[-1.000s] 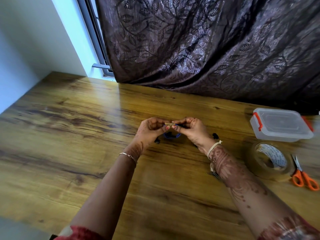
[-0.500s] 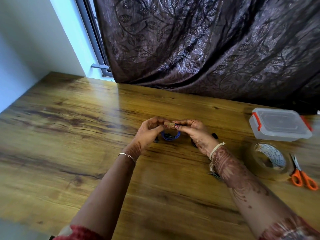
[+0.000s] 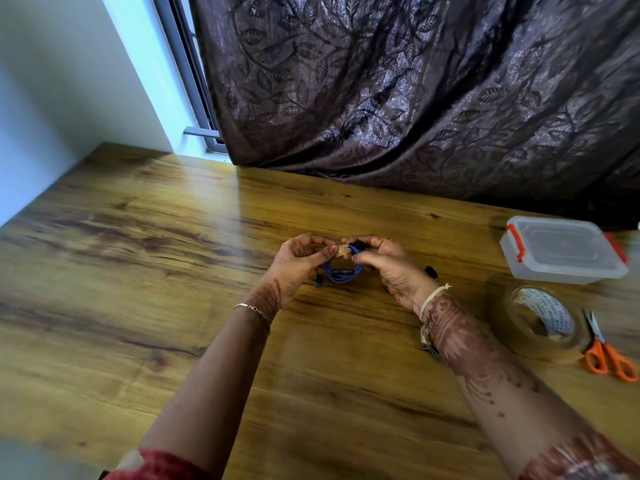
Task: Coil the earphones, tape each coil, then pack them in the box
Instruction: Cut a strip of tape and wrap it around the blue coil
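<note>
Two bare forearms reach in from the bottom edge over a wooden surface [image 3: 145, 258], and the hands meet near its middle. The left hand [image 3: 298, 263] and the right hand [image 3: 391, 266] are held just above the wood, fingers curled, each pinching the top of a small coil of blue earphone cable [image 3: 343, 274] between thumb and forefinger. A short strip of tape [image 3: 343, 250] sits across the top of the coil, between the two thumbs (how far it wraps around the cable cannot be made out). The loop hangs down below the fingers. A black earbud [image 3: 430, 271] shows just beside the right hand, and another dark piece [image 3: 318, 280] just below the left.

To the right, well apart from the hands, a clear plastic box [image 3: 561, 252] with red latches stands with its lid on. In front of it lies a roll of clear tape [image 3: 540, 323], and just beside the roll, orange-handled scissors [image 3: 606, 353]. A dark leaf-patterned curtain [image 3: 415, 98] hangs behind the surface.
</note>
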